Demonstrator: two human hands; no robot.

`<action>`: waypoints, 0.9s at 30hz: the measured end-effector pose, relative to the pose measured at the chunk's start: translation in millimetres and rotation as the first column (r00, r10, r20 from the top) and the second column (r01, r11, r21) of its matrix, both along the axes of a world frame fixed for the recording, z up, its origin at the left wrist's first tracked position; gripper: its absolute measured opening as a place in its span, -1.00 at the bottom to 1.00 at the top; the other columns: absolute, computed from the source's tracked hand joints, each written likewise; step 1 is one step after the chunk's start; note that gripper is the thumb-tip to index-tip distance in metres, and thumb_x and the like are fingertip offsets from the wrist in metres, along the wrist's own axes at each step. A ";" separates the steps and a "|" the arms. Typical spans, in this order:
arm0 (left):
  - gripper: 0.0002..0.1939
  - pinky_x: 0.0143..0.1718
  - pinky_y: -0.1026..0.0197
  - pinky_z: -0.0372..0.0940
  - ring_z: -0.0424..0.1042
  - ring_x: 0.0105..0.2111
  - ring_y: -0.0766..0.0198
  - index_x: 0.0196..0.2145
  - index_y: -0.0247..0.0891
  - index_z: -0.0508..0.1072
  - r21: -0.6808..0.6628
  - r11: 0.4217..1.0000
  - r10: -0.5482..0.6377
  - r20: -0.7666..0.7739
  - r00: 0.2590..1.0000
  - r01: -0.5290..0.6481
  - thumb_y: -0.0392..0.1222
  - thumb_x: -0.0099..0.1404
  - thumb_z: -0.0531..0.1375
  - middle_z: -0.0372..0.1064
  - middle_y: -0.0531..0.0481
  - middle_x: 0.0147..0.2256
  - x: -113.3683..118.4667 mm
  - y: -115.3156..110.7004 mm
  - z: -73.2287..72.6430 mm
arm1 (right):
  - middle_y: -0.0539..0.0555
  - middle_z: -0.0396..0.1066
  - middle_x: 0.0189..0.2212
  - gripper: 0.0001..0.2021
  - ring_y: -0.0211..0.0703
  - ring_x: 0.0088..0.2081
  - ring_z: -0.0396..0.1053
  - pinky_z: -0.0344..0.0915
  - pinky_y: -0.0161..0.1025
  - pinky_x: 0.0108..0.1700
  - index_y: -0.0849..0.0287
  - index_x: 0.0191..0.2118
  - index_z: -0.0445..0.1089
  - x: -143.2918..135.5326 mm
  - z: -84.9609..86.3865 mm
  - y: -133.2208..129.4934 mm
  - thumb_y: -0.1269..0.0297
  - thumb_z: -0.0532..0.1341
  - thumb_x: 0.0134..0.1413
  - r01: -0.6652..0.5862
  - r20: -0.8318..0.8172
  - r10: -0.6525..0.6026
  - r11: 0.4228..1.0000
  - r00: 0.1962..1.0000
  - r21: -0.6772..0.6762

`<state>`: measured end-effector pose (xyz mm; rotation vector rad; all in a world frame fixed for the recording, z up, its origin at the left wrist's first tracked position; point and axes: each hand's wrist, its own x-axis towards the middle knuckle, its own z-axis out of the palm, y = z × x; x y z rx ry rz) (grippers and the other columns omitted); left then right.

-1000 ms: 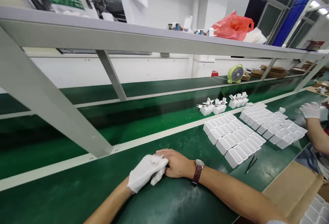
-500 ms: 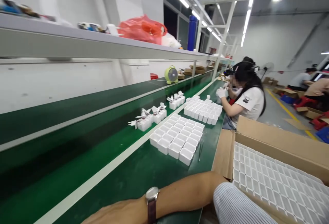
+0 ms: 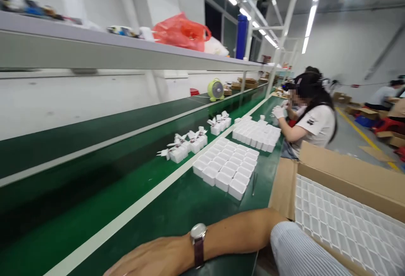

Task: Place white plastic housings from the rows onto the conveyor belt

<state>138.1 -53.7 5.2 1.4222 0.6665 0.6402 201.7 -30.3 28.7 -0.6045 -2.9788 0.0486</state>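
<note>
White boxes (image 3: pixel 226 165) rowed on green bench (image 3: pixel 164 213), right hand (image 3: pixel 155 257) apart

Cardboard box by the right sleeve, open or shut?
Open: a side flap is folded outward, and rows of white cases show inside the cardboard box.

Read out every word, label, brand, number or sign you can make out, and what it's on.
No readable text.
Watch dial: too blurred to read.
Print on the co-worker's white sleeve: too small to read.
Red patch on the far wall: too small to tell.
</note>
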 end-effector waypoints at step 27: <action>-0.42 -0.63 0.26 0.27 0.42 -0.63 0.23 -0.11 -0.52 0.53 -0.440 0.854 -0.166 0.272 0.948 0.277 0.11 0.16 0.35 0.49 -0.22 -0.47 -118.3 15.4 23.4 | 0.28 0.19 0.31 -0.38 0.09 0.36 0.08 0.11 0.09 0.37 0.15 0.31 0.17 16.6 -28.3 -1.2 0.05 0.27 0.23 0.007 -0.445 -0.213 0.907 0.870 -0.420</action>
